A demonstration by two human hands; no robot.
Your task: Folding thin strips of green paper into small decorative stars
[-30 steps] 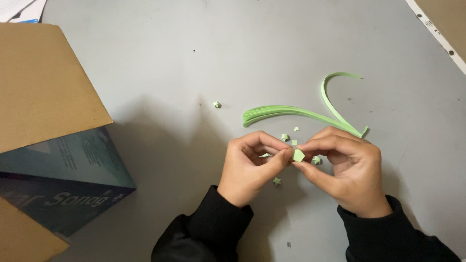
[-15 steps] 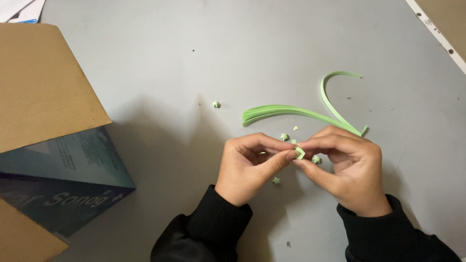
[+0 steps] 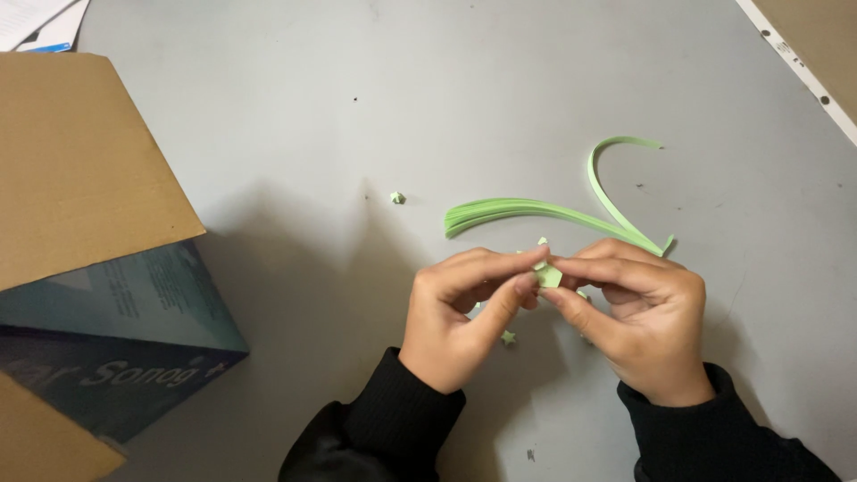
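Observation:
My left hand (image 3: 460,312) and my right hand (image 3: 638,317) meet over the grey table (image 3: 357,134). Between their fingertips they pinch a small folded piece of light green paper (image 3: 547,275). Just beyond the hands lies a bundle of light green paper strips (image 3: 527,211), with one strip curling up and to the right. A tiny green paper star (image 3: 509,337) lies on the table under my left fingers, and another tiny green star (image 3: 398,197) sits alone to the left of the bundle. Both wrists are in black sleeves.
An open cardboard box (image 3: 80,170) with a dark teal printed side (image 3: 116,339) fills the left edge. White papers (image 3: 40,18) lie at the top left corner. The table's right edge (image 3: 799,67) runs diagonally at the top right.
The hands stay in the same spot. The fingers have shifted slightly around the green paper piece, which now sits a little higher between the fingertips.

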